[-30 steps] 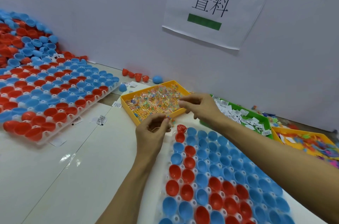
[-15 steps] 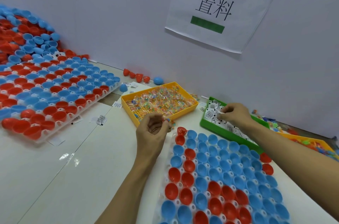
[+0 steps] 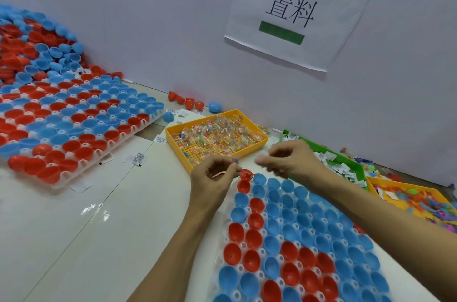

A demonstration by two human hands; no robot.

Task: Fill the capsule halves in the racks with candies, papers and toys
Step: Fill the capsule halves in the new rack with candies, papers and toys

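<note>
Far-left rack (image 3: 74,128) of capsule halves appears unfilled, candies (image 3: 235,160) are pinched in the curled left hand (image 3: 212,178) beside the candy tray (image 3: 249,151), something small, too blurred to identify, seems pinched by the right hand (image 3: 291,160), and near rack (image 3: 296,240) is judged barely started.

Wall sign (image 3: 296,14): we read "置料" above a green bar.
Paper slips (image 3: 137,159): print too small for us.

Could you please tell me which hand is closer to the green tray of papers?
Right. The right hand sits at the green tray's near-left edge; the left hand is farther left.
</note>
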